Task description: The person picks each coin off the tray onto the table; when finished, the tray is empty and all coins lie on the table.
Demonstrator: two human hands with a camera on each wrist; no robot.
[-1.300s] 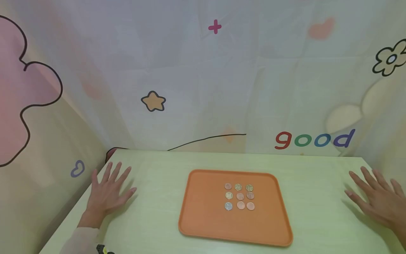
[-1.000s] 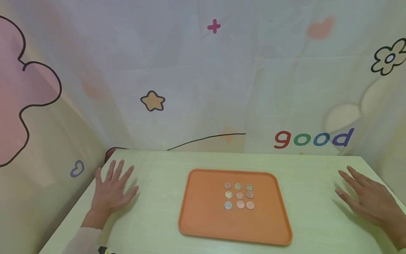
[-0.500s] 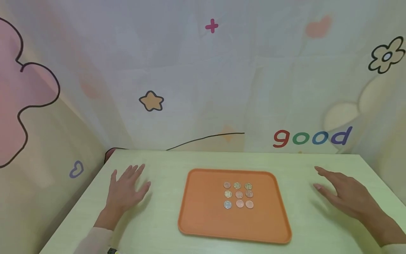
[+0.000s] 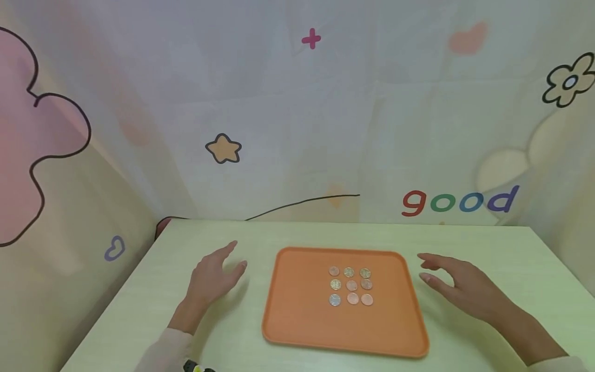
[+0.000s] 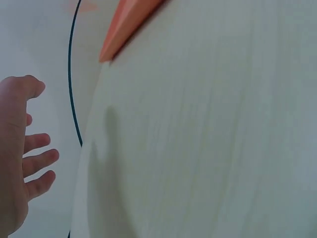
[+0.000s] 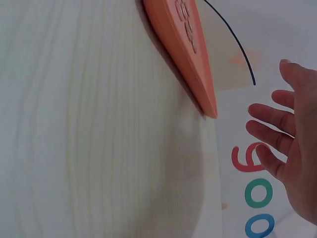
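Note:
An orange tray [image 4: 297,325] lies flat on the pale table in the head view. On it several coins [image 4: 351,285], copper, gold and silver in colour, sit in a neat grid right of its middle. My left hand [image 4: 211,279] hovers over the table on the tray's left, fingers relaxed and thumb apart, holding nothing. On the other side my right hand [image 4: 469,289] is in the air just off the tray's right rim, fingers loosely bent with nothing in them. In the right wrist view, coins [image 6: 185,22] show edge-on within the tray [image 6: 185,59].
The pale table [image 4: 223,341] reaches back to a hanging cloth [image 4: 288,129] printed with a star, a flower and the word "good". Cloth also walls the left and right sides. A dark and yellow object [image 4: 197,367] sits at the left sleeve.
Both hands have come inward from the table's outer sides, the left moving right and the right moving left, close to the tray. Tray and coins have stayed put.

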